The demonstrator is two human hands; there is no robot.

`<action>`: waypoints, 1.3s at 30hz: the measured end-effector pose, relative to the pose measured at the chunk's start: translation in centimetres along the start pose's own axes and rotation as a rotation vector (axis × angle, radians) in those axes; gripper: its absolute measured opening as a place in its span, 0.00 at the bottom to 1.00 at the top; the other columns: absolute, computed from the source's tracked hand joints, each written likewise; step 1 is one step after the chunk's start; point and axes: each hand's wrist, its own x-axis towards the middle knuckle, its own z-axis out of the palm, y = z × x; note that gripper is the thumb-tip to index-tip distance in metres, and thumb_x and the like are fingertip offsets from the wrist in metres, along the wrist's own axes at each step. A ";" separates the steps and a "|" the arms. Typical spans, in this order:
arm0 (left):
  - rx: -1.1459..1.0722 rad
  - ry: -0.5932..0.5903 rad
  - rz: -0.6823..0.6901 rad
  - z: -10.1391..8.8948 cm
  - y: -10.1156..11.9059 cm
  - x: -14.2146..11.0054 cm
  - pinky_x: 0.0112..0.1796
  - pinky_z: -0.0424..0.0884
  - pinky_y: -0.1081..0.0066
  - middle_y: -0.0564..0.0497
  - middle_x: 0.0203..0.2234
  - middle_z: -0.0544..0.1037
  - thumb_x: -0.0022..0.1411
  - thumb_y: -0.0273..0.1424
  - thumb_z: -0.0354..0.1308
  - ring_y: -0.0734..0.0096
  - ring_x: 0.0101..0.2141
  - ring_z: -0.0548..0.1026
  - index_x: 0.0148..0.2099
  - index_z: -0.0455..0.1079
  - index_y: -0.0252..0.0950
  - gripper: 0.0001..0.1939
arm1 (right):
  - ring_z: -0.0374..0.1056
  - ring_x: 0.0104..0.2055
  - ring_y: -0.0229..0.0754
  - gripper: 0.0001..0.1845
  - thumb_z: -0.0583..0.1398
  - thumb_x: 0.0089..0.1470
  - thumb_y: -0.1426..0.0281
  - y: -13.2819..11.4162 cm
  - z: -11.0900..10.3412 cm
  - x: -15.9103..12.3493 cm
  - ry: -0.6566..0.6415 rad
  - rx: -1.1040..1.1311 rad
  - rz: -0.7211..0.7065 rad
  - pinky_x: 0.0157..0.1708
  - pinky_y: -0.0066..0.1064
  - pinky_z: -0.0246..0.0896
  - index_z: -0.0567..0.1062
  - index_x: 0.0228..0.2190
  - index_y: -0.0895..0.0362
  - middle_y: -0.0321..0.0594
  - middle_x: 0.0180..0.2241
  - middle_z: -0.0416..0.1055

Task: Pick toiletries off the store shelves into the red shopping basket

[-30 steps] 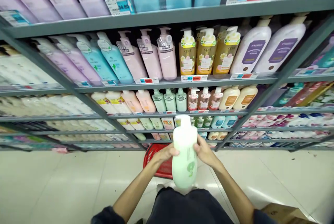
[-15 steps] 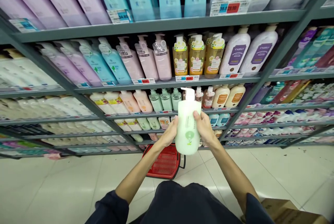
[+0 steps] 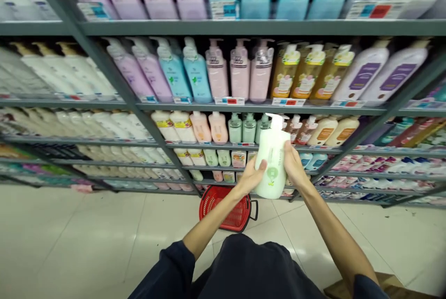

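Observation:
A pale green pump bottle with a white pump head is held up in front of the shelves, leaning slightly. My left hand grips its left side, the thumb lying across the front. On the opposite side my right hand is closed round the bottle, its far fingers hidden behind it. Green print and a round leaf mark face me. Behind the pump head, small green pump bottles stand on a shelf, partly covered by it.
Grey shelves run across the view, filled with lotion and wash bottles. Amber pump bottles stand on the second row. On the tiled floor a red shopping basket sits below my left forearm. A cardboard box is at lower right.
The bottle has risen from near my body toward the shelves, and its pump now points left. Both hands have shifted their hold on it. The camera view has swung left in the last half second.

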 end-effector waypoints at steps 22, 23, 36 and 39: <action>0.017 0.152 -0.316 -10.9 -12.0 -15.3 0.49 0.76 0.64 0.36 0.54 0.82 0.62 0.61 0.68 0.54 0.50 0.81 0.64 0.74 0.30 0.44 | 0.75 0.60 0.57 0.35 0.72 0.56 0.45 14.2 4.1 -12.3 -0.235 -0.066 0.410 0.64 0.50 0.70 0.78 0.57 0.52 0.50 0.59 0.79; 0.015 0.151 -0.311 -11.4 -12.0 -15.6 0.49 0.76 0.64 0.36 0.54 0.82 0.61 0.61 0.69 0.53 0.51 0.81 0.64 0.74 0.30 0.44 | 0.75 0.61 0.57 0.35 0.73 0.55 0.46 14.4 4.4 -12.1 -0.247 -0.075 0.415 0.65 0.50 0.70 0.79 0.56 0.52 0.49 0.59 0.79; 0.015 0.336 -0.320 -25.6 -13.1 -17.0 0.58 0.74 0.54 0.35 0.56 0.82 0.59 0.63 0.69 0.45 0.56 0.80 0.63 0.77 0.32 0.45 | 0.79 0.50 0.52 0.38 0.79 0.43 0.54 22.1 16.4 -5.9 -0.526 -0.221 0.526 0.51 0.45 0.78 0.78 0.52 0.56 0.47 0.50 0.83; 0.067 0.456 -0.247 -29.7 -14.3 -15.2 0.68 0.66 0.50 0.34 0.62 0.79 0.62 0.61 0.68 0.43 0.65 0.74 0.65 0.76 0.32 0.43 | 0.79 0.51 0.51 0.41 0.78 0.43 0.56 27.3 19.6 -3.9 -0.568 -0.282 0.485 0.54 0.46 0.77 0.76 0.56 0.56 0.47 0.51 0.82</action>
